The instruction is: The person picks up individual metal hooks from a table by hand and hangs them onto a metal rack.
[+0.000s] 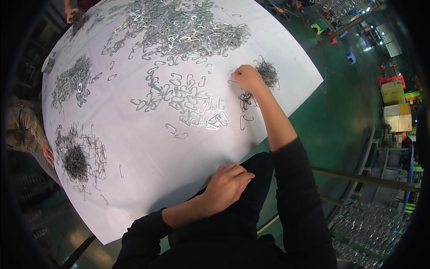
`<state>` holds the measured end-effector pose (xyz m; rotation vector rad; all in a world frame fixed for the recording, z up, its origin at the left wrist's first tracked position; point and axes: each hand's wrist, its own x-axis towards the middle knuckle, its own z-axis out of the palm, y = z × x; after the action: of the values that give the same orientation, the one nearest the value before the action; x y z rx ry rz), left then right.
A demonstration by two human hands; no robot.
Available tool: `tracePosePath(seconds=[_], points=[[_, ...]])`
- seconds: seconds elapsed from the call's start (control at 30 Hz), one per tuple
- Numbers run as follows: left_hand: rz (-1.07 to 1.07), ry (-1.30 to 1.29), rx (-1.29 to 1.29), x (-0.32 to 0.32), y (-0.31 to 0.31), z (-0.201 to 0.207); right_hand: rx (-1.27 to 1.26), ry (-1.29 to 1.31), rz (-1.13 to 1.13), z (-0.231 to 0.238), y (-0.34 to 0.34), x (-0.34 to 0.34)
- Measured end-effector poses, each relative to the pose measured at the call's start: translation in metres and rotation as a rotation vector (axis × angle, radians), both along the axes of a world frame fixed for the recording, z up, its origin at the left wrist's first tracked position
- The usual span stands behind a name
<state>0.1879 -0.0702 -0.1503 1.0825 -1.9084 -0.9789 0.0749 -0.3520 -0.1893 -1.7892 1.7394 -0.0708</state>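
My right hand (247, 78) reaches out over the white-covered table (148, 157) with its fingers pinched at a small dark pile of thin wire clips (268, 72); a few clips (245, 99) lie just below the wrist. Whether it grips a clip I cannot tell. My left hand (228, 184) rests curled at the table's near edge, against my dark clothing, with nothing visible in it. Shiny bent metal hooks (192, 105) lie scattered in the table's middle, to the left of my right hand.
A large heap of metal hooks (188, 27) covers the far side. Darker wire piles lie at left (71, 80) and lower left (78, 154). Another person's hand (48, 152) rests at the left edge; another (70, 11) at the far corner. Green floor and metal racks at right.
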Motion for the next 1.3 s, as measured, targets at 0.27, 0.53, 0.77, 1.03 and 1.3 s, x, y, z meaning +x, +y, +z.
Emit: tracePosePath(seconds=[0.27, 0.53, 0.77, 1.03, 1.3], points=[[-0.01, -0.011, -0.087, -0.003, 0.007, 0.003, 0.435, -1.266, -0.229, 0.039, 0.123, -0.058], [-0.033, -0.067, -0.075, -0.008, 0.01, 0.024, 0.25, -1.341, -0.373, 0.078, 0.246, -0.083], [0.003, -0.138, -0.109, -0.018, 0.017, 0.04, 0.053, -1.343, -0.255, 0.072, 0.304, -0.093], [-0.015, -0.159, -0.142, -0.026, 0.025, 0.043, 0.013, -1.301, -0.28, 0.071, 0.313, -0.095], [-0.027, -0.048, -0.133, -0.024, 0.025, 0.043, -0.277, -1.119, -0.24, 0.067, 0.318, -0.092]])
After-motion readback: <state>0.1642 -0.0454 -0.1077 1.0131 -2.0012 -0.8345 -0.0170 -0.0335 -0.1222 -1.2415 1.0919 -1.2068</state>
